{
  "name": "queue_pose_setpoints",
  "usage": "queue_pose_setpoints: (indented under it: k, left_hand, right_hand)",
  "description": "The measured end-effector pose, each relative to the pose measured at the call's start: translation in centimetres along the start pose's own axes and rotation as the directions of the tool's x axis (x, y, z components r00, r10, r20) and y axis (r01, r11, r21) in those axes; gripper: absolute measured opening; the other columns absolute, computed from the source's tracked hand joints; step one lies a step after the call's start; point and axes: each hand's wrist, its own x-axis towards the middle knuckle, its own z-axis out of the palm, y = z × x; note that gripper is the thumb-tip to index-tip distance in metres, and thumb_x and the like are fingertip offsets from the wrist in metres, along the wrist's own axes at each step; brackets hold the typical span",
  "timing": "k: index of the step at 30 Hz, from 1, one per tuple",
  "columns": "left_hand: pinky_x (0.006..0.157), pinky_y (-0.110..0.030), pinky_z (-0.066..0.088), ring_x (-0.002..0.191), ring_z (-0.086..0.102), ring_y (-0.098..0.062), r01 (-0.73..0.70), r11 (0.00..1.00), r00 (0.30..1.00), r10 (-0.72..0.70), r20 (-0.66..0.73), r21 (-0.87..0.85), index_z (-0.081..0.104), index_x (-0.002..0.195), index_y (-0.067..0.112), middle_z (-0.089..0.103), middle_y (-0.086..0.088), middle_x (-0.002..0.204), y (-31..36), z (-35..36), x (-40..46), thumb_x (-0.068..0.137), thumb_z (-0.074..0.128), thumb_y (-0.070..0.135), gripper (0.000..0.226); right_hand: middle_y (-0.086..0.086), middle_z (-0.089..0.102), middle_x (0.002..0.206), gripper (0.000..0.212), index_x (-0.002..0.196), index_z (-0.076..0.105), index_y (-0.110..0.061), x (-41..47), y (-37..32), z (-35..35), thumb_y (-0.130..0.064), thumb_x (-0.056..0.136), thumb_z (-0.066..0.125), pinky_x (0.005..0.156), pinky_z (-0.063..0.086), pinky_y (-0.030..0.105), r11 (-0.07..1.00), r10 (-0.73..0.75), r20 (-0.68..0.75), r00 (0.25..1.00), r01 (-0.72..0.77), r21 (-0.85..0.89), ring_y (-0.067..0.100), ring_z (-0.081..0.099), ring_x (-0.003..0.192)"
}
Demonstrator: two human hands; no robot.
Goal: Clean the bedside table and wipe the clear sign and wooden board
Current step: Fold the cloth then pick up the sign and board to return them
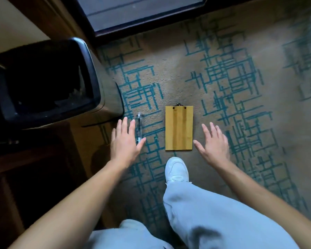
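A wooden board [179, 128] with a small black hanger at its far end lies flat on the patterned carpet. To its left stands a clear sign [139, 127], seen edge-on. My left hand [125, 141] hovers with straight spread fingers just left of the clear sign, holding nothing. My right hand [214, 143] is spread the same way just right of the board, also holding nothing. Dark wooden furniture, perhaps the bedside table [34, 168], fills the left edge.
A black waste bin [95, 72] stands at the left, close to the clear sign. My white shoe [177, 170] and light trouser legs are just below the board. A dark-framed glass door [142, 17] lies at the top. Teal-lined beige carpet [241, 87] spreads to the right.
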Motion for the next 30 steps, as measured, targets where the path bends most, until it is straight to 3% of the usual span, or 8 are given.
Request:
queue_pose_setpoints:
  k: [8, 11, 14, 19, 22, 25, 30]
  left_hand:
    - [0.124, -0.047, 0.023, 0.153, 0.024, -0.033, -0.092, 0.996, 0.987, 0.089, -0.137, -0.015, 0.044, 0.151, 0.015, 0.035, -0.018, 0.161, -1.0, 6.1, 5.3, 0.095, 0.061, 0.05, 0.068]
    - [0.104, -0.047, 0.046, 0.123, 0.051, -0.034, -0.06, 0.998, 0.988, 0.055, -0.147, -0.031, 0.038, 0.152, 0.019, 0.055, -0.015, 0.133, -1.4, 7.3, 6.2, 0.089, 0.069, 0.049, 0.076]
    - [0.081, -0.044, 0.055, 0.1, 0.058, -0.028, -0.036, 0.997, 0.99, 0.027, -0.137, -0.069, 0.029, 0.151, 0.022, 0.059, -0.009, 0.113, -1.5, 8.1, 6.6, 0.087, 0.072, 0.049, 0.081]
    - [0.07, -0.04, 0.053, 0.096, 0.06, -0.027, -0.046, 0.995, 0.99, 0.033, -0.14, -0.093, 0.029, 0.153, 0.023, 0.066, -0.007, 0.108, -1.5, 8.7, 7.0, 0.091, 0.069, 0.036, 0.075]
    - [0.067, -0.039, 0.053, 0.085, 0.06, -0.029, -0.023, 0.993, 0.991, 0.007, -0.135, -0.118, 0.025, 0.156, 0.024, 0.061, -0.007, 0.092, -1.3, 8.6, 7.0, 0.092, 0.067, 0.039, 0.078]
    - [0.069, -0.039, 0.052, 0.082, 0.055, -0.026, 0.031, 0.992, 0.996, -0.042, -0.083, -0.123, 0.015, 0.159, 0.025, 0.05, -0.004, 0.09, -1.4, 8.8, 6.9, 0.093, 0.065, 0.045, 0.085]
    - [0.063, -0.034, 0.044, 0.074, 0.051, -0.025, 0.09, 0.979, 0.989, -0.109, -0.097, -0.185, 0.033, 0.152, 0.022, 0.054, -0.005, 0.087, -1.3, 9.8, 5.9, 0.09, 0.065, 0.036, 0.07]
  right_hand:
    - [0.017, 0.043, 0.148, 0.076, 0.155, 0.03, -0.019, 6.9, -0.9, 5.3, -0.064, 0.094, 0.043, 0.106, 0.035, 0.05, 0.995, 0.076, -0.065, 0.995, -0.072, 0.068, 0.036, 0.044, 0.129]
    - [0.018, 0.051, 0.136, 0.075, 0.152, 0.034, -0.017, 8.4, -1.4, 6.4, -0.063, 0.094, 0.045, 0.101, 0.037, 0.05, 0.993, 0.08, -0.128, 0.989, -0.068, 0.093, 0.037, 0.049, 0.12]
    - [0.017, 0.05, 0.135, 0.076, 0.153, 0.032, -0.018, 9.5, -2.2, 7.3, -0.063, 0.093, 0.049, 0.102, 0.037, 0.049, 0.971, 0.117, -0.111, 0.987, -0.09, 0.223, 0.037, 0.047, 0.122]
    - [0.018, 0.046, 0.14, 0.081, 0.155, 0.027, -0.02, 10.7, -2.8, 8.3, -0.049, 0.09, 0.064, 0.108, 0.036, 0.045, 0.867, 0.182, -0.039, 0.982, -0.142, 0.477, 0.036, 0.043, 0.132]
    - [0.019, 0.05, 0.139, 0.076, 0.151, 0.035, -0.016, 10.8, -3.0, 8.7, -0.045, 0.088, 0.069, 0.108, 0.037, 0.044, 0.805, 0.206, -0.044, 0.978, -0.144, 0.575, 0.037, 0.046, 0.13]
    - [0.017, 0.057, 0.134, 0.066, 0.137, 0.047, -0.01, 10.8, -2.9, 9.0, -0.044, 0.087, 0.072, 0.105, 0.042, 0.045, 0.729, 0.26, -0.018, 0.966, -0.184, 0.66, 0.036, 0.051, 0.126]
    - [0.014, 0.063, 0.126, 0.054, 0.129, 0.054, -0.009, 10.8, -2.5, 9.6, -0.039, 0.088, 0.072, 0.093, 0.046, 0.039, 0.707, 0.233, -0.011, 0.972, -0.162, 0.689, 0.033, 0.059, 0.116]
